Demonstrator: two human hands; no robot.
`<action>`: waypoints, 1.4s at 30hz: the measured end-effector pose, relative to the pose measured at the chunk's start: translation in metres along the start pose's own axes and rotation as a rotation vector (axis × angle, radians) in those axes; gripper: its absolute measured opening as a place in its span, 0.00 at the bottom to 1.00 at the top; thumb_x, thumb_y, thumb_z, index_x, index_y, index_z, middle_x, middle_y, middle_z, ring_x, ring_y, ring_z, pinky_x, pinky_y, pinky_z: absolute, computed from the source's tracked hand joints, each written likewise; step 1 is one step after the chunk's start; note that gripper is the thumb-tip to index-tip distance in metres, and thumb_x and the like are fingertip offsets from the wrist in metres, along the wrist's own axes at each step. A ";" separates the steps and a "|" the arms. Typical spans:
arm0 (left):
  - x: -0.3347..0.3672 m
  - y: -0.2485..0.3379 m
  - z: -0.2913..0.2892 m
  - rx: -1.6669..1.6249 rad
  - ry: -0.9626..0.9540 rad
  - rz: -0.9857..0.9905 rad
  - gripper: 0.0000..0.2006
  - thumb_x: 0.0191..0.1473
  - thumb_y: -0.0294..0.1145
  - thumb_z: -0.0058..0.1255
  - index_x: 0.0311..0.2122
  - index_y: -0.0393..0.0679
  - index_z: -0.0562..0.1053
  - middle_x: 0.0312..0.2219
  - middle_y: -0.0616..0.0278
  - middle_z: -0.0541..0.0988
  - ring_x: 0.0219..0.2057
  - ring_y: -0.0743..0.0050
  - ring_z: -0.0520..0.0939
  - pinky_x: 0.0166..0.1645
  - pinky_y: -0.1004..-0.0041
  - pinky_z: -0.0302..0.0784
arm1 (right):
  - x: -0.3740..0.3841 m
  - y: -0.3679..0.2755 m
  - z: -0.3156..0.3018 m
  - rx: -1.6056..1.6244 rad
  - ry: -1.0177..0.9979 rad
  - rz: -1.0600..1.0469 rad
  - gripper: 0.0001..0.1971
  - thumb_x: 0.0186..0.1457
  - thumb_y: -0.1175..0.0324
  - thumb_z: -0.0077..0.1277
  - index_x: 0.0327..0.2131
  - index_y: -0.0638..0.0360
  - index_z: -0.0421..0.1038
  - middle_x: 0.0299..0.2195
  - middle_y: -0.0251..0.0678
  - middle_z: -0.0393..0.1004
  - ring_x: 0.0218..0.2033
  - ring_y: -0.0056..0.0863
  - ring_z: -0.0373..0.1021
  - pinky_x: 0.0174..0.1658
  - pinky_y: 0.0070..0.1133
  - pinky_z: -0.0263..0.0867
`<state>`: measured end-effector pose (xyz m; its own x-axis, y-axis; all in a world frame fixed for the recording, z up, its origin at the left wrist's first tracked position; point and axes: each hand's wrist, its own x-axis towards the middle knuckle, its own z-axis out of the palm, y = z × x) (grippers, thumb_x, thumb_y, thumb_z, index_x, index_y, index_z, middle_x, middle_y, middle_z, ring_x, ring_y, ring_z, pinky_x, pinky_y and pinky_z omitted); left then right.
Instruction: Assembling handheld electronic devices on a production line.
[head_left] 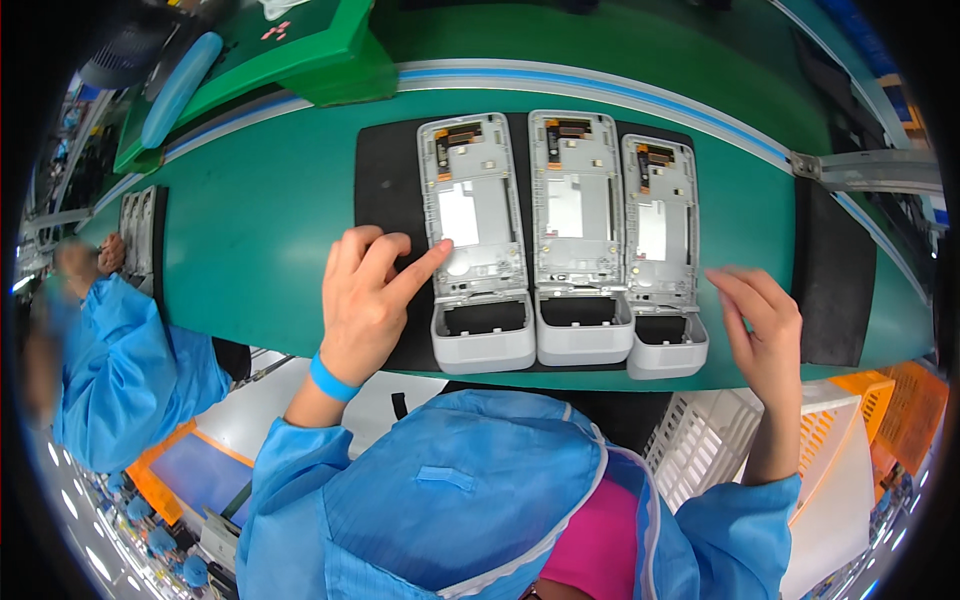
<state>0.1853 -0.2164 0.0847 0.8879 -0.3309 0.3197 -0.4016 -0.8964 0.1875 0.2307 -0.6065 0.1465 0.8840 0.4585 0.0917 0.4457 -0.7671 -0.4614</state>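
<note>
Bright, even light; warped, blurred rim

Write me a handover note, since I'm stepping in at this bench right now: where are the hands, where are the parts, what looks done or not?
Left hand: empty, index finger touching the left grey housing at its left edge.
Right hand: empty, open, hovering just right of the right housing.
Three open housings, middle one included, lie side by side on the black mat on the green belt.
All three look alike, cavities uncovered; done and left cannot be told.
</note>
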 end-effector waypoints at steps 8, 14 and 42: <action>0.019 -0.001 -0.004 -0.236 0.049 -0.106 0.26 0.42 0.11 0.53 0.47 0.48 0.81 0.35 0.63 0.74 0.34 0.64 0.70 0.35 0.69 0.70 | 0.067 -0.026 0.042 -0.080 -0.107 -0.261 0.23 0.45 0.80 0.54 0.49 0.59 0.74 0.32 0.39 0.71 0.35 0.38 0.73 0.34 0.31 0.72; 0.051 -0.001 0.006 -0.097 0.003 -0.062 0.24 0.40 0.16 0.52 0.45 0.47 0.82 0.34 0.63 0.73 0.33 0.64 0.70 0.37 0.69 0.71 | 0.089 -0.023 0.063 -0.226 -0.145 -0.296 0.28 0.46 0.80 0.51 0.55 0.57 0.72 0.32 0.38 0.65 0.35 0.36 0.70 0.32 0.29 0.71; -0.039 0.016 -0.011 -0.267 0.159 -0.360 0.22 0.42 0.07 0.46 0.42 0.37 0.80 0.34 0.56 0.75 0.37 0.62 0.75 0.41 0.71 0.70 | 0.046 0.013 0.023 -0.189 -0.132 -0.073 0.27 0.43 0.82 0.51 0.51 0.56 0.75 0.35 0.39 0.66 0.39 0.39 0.68 0.37 0.30 0.71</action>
<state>0.1421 -0.2150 0.0855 0.9442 0.0546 0.3249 -0.1370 -0.8318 0.5379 0.2743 -0.5848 0.1244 0.8278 0.5610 -0.0036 0.5372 -0.7946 -0.2830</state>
